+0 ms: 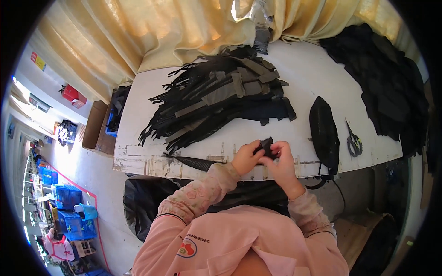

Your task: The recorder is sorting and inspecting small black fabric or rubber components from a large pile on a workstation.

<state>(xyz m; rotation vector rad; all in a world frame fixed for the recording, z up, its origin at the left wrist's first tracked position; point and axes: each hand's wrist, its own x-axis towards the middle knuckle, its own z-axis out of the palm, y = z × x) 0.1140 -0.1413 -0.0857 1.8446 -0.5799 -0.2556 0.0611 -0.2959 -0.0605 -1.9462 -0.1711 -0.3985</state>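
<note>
Small black fabric piece (267, 148) pinched in closed grip of left hand (246, 158) and right hand (282, 161), above white worktop (313, 78) edge.

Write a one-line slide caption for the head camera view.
Both hands, left hand and right hand, pinch a small black fabric piece at a white table's edge, beside piled black straps.

The one view comes from a fisheye camera on my head, looking steeply down over my chest and forearms onto the worn white tabletop (313, 69), close in, with edges bending and the floor at left.
</note>
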